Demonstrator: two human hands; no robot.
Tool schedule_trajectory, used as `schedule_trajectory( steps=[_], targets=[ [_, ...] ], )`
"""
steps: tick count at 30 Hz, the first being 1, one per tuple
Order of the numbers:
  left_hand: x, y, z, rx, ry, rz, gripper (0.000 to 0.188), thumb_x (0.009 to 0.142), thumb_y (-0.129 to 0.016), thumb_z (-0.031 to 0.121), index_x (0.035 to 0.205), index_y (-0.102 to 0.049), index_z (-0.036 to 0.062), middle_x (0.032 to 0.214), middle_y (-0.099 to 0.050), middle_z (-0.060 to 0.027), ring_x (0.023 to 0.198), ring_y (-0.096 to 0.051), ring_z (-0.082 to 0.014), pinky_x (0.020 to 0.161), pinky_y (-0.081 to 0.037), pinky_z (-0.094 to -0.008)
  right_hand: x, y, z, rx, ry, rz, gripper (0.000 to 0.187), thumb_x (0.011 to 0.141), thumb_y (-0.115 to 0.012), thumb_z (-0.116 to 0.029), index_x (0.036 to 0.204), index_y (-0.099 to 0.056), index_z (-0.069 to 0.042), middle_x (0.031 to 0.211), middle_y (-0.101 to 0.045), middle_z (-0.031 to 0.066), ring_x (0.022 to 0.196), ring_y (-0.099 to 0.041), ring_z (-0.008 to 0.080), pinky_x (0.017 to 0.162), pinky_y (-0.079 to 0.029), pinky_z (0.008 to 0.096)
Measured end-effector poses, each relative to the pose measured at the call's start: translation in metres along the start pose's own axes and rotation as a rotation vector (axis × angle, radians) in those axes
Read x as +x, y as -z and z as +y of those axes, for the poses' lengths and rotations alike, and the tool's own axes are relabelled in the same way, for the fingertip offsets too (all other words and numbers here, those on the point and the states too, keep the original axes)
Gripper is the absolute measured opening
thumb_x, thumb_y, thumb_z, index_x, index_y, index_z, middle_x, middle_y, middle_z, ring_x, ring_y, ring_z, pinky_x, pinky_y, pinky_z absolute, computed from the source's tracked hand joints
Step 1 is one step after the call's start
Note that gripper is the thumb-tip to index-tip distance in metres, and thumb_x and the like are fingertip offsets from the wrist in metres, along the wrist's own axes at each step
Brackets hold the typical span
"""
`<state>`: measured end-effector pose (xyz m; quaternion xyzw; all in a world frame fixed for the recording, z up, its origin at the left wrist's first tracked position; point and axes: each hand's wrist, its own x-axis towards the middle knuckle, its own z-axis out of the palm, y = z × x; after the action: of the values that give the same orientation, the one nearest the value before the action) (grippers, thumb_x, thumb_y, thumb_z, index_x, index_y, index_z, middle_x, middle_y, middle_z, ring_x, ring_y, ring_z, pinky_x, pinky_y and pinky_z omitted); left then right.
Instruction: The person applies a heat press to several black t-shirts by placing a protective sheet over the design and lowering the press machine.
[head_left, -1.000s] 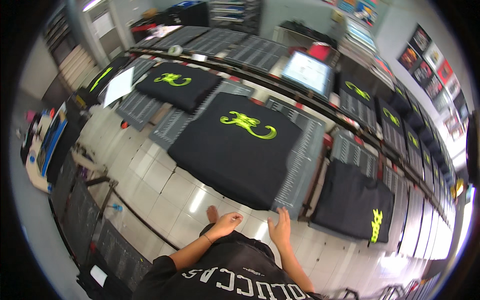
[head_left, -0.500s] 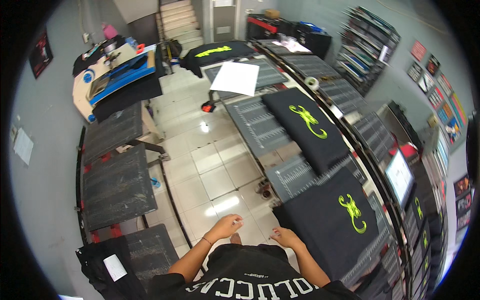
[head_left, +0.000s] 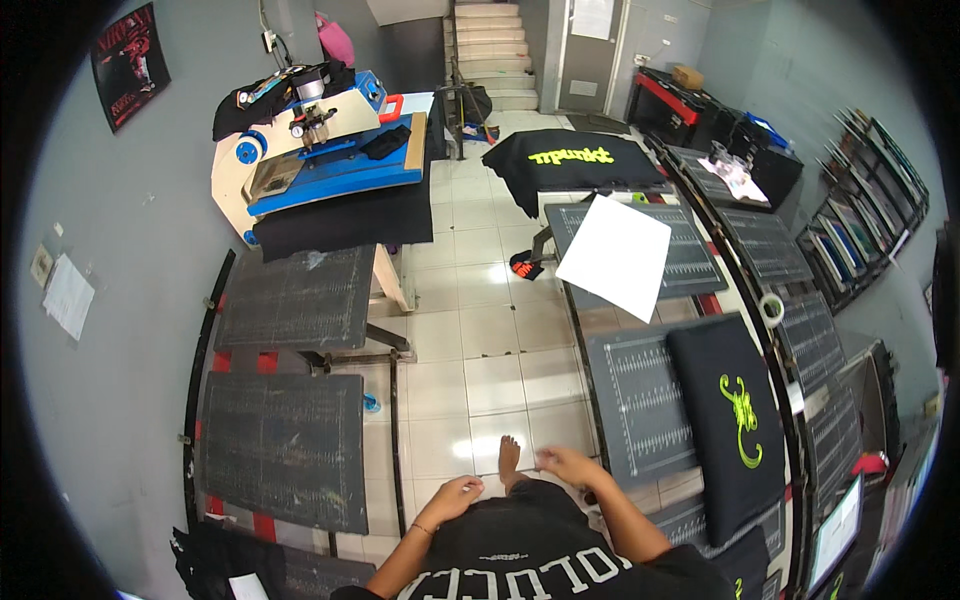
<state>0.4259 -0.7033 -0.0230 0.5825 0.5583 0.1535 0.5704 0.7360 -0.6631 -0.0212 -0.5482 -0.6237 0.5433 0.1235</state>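
My left hand [head_left: 457,496] hangs low in front of my body with loosely bent fingers and nothing visible in them. My right hand [head_left: 568,466] is held a little farther forward, fingers loosely bent and somewhat blurred, also without a visible object. Neither touches anything. To the right, a black shirt [head_left: 708,450] with a neon green print [head_left: 741,420] lies over dark printing boards, the closest worktop to my right hand. Beyond it, a white sheet [head_left: 615,257] rests on another board [head_left: 690,250].
Dark boards [head_left: 285,450] line the left side, with a blue-and-cream press [head_left: 340,175] behind them. A tiled aisle [head_left: 495,385] runs toward the stairs [head_left: 490,50]. Another black shirt [head_left: 560,175] with green lettering lies far right. A tape roll [head_left: 771,310] sits on the right-hand rail.
I have moved forward along the aisle and my view has turned left. The green-printed shirts now sit lower and farther right in view, and the press appears nearer. Both hands remain without a visible object.
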Motion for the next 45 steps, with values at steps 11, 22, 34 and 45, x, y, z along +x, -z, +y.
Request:
schedule_trajectory(
  steps=[11,22,34,45],
  targets=[
    [0.206,0.167,0.062,-0.39,-0.035,0.445,0.029,0.098,-0.057,0.023,0.117,-0.061,0.0015,0.107,-0.067,-0.0089,0.093,-0.065,-0.0169,0.081,-0.05,-0.03,0.396,0.215,-0.355,-0.235,0.814,0.214,0.039,0.09,-0.064,-0.026,0.118,-0.059,0.001,0.109,-0.066,0.0199,0.097,-0.066,0.0305,0.084,-0.051,0.0375],
    [0.425,0.305,0.083,-0.961,0.164,0.623,0.047,0.096,-0.059,0.026,0.134,-0.042,0.0041,0.119,-0.057,-0.0124,0.095,-0.064,-0.0223,0.08,-0.051,-0.034,0.717,0.316,-0.524,-0.769,1.294,0.73,0.021,0.088,-0.063,-0.027,0.094,-0.065,-0.007,0.092,-0.064,0.0119,0.095,-0.058,0.0297,0.088,-0.043,0.0457],
    [0.502,0.341,0.019,-1.685,0.128,0.757,0.043,0.094,-0.058,0.016,0.133,-0.041,0.0062,0.117,-0.058,-0.0107,0.086,-0.063,-0.0248,0.082,-0.054,-0.04,0.831,0.336,-0.534,-0.569,1.554,0.569,0.012,0.08,-0.063,-0.02,0.073,-0.062,-0.01,0.074,-0.061,0.0061,0.077,-0.058,0.0265,0.081,-0.041,0.0435],
    [0.53,0.327,0.097,-1.658,0.235,0.942,0.02,0.092,-0.068,0.023,0.104,-0.059,0.01,0.089,-0.064,-0.0034,0.083,-0.062,-0.0181,0.073,-0.051,-0.0326,0.971,0.41,-0.58,-0.724,1.22,0.763,0.027,0.093,-0.051,-0.018,0.076,-0.063,-0.001,0.068,-0.062,0.0187,0.076,-0.06,0.0365,0.075,-0.046,0.0496]
  ],
)
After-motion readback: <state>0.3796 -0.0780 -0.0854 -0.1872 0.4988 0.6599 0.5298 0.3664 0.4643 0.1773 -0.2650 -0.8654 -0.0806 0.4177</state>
